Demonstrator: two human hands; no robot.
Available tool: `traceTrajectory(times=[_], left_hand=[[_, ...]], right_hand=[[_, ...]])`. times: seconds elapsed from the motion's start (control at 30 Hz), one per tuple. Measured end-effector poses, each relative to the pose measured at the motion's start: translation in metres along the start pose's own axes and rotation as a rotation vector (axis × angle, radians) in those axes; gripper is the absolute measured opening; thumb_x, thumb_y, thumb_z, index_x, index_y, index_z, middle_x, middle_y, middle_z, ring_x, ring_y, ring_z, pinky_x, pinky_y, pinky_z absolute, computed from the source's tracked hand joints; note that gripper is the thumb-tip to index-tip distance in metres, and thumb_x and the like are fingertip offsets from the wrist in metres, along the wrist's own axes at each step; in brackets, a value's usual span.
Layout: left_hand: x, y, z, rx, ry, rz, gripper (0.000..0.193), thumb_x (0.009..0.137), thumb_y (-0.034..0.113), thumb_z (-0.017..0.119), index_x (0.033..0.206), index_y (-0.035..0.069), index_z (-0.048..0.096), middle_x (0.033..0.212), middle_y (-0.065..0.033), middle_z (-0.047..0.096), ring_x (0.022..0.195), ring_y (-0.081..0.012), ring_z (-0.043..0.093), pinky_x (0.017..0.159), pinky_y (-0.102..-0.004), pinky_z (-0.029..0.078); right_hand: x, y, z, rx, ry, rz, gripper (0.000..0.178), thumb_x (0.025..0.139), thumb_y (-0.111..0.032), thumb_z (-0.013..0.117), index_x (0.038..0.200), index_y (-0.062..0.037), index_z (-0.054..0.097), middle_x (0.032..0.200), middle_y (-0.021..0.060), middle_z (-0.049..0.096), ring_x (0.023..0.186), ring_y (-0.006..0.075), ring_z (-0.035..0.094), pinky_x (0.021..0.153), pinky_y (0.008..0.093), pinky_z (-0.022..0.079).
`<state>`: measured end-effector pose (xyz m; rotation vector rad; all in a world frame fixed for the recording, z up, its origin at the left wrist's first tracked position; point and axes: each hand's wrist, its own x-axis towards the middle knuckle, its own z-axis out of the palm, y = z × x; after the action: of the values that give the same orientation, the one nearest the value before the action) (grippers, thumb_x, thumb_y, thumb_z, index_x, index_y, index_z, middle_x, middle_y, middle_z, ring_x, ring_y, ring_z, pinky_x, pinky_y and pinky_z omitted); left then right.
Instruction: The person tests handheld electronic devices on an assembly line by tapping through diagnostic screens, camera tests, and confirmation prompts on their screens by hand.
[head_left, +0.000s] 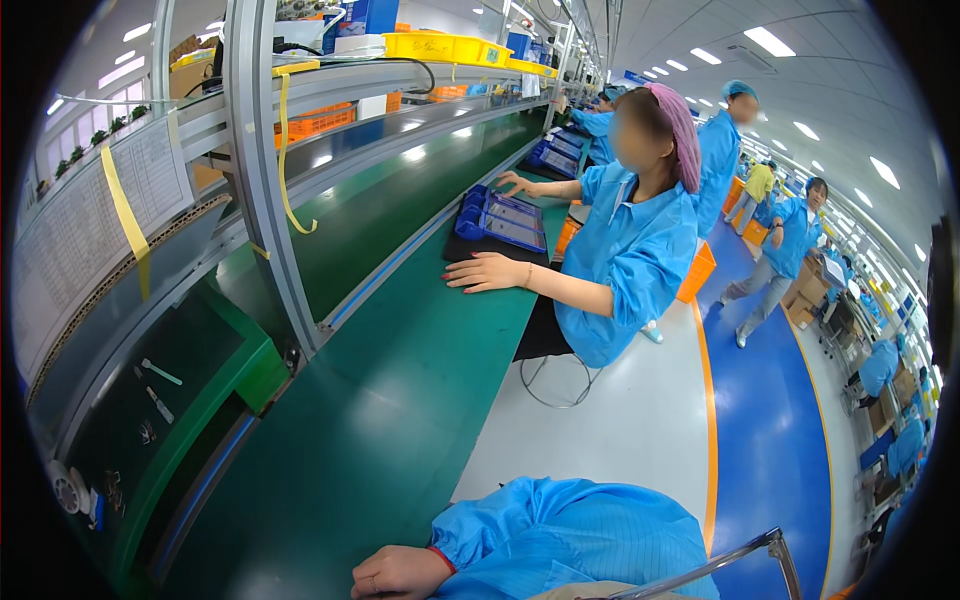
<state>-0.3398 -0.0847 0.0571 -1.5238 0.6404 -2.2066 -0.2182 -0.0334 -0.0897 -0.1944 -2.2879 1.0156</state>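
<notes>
My right hand (400,573) rests at the lower edge on the green worktop (370,420), coming from a blue sleeve with a red band at the wrist. Its fingers look curled in and are partly cut off by the frame, so whatever they may hold is hidden. My left hand is out of view. Farther along the worktop, a seated co-worker in blue has one hand (488,272) flat on the surface. The co-worker's other hand (520,184) reaches over a blue flat device with dark panels (505,218), which lies on a black mat (470,248).
A metal post (262,170) and rails stand along the left, with a yellow tray (445,47) on the shelf above. Small tools, including a knife (159,404), lie in a green-edged recess. A metal chair arm (735,555) is near me. People walk on the blue aisle (765,400).
</notes>
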Motion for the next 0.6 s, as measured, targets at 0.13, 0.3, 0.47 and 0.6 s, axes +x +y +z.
traceTrajectory(times=[0.13, 0.3, 0.47, 0.6], left_hand=[[0.012, 0.001, 0.003, 0.13, -0.247, -0.281, 0.029, 0.062, -0.015, 0.066, 0.07, 0.002, 0.044, 0.07, -0.0024, 0.049, 0.055, -0.0111, 0.054, 0.046, -0.0179, 0.042], [0.051, -0.013, -0.067, 0.169, -1.264, -0.648, 0.02, 0.08, 0.013, 0.055, 0.094, -0.001, 0.059, 0.092, -0.0134, 0.062, 0.081, -0.0274, 0.06, 0.067, -0.0352, 0.048], [0.019, 0.056, -0.152, 1.278, -1.592, -1.113, 0.009, 0.073, 0.009, 0.057, 0.079, 0.002, 0.057, 0.081, -0.0206, 0.056, 0.066, -0.0343, 0.055, 0.061, -0.0442, 0.046], [0.032, 0.125, -0.217, 1.564, -1.789, -1.003, 0.017, 0.078, 0.01, 0.054, 0.093, 0.005, 0.061, 0.09, -0.0144, 0.059, 0.09, -0.0322, 0.056, 0.077, -0.0369, 0.048]], right_hand=[[0.001, -0.002, -0.002, 0.065, 0.016, 0.02, 0.017, 0.084, -0.019, 0.062, 0.089, -0.0027, 0.058, 0.076, 0.013, 0.056, 0.067, 0.0242, 0.055, 0.058, 0.0345, 0.043], [-0.002, -0.005, 0.004, 0.088, 0.084, -0.008, 0.018, 0.085, -0.019, 0.06, 0.081, -0.0024, 0.055, 0.07, 0.0096, 0.054, 0.063, 0.0221, 0.05, 0.056, 0.0336, 0.041], [-0.026, 0.065, 0.048, 0.996, 0.048, 0.214, 0.022, 0.087, -0.021, 0.058, 0.091, 0.0007, 0.056, 0.078, 0.0078, 0.057, 0.069, 0.0236, 0.053, 0.062, 0.0326, 0.045], [0.006, -0.015, -0.016, 0.026, 0.08, -0.138, 0.015, 0.085, -0.017, 0.057, 0.083, -0.0031, 0.06, 0.071, 0.0126, 0.055, 0.062, 0.0277, 0.058, 0.053, 0.0364, 0.046]])
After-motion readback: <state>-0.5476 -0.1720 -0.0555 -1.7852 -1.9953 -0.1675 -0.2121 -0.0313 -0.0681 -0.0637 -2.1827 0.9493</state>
